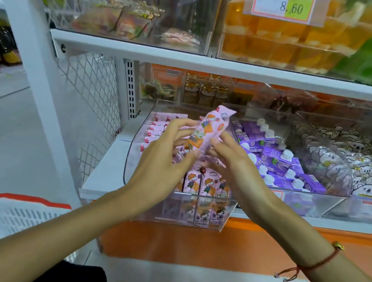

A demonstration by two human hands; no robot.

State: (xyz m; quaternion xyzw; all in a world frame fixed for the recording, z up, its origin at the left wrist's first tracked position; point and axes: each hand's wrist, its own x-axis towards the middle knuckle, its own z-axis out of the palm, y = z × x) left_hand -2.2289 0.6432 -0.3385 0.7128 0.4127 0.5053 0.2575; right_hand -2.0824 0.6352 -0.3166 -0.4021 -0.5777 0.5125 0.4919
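Over the bin, clear of its rim: pack pinched by left hand and right hand, tilted, likely for slotting in.

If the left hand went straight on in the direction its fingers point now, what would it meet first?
The pink pack, which the left hand and right hand hold between them. Past it, probably the other packs in the clear bin, though depth is hard to judge.
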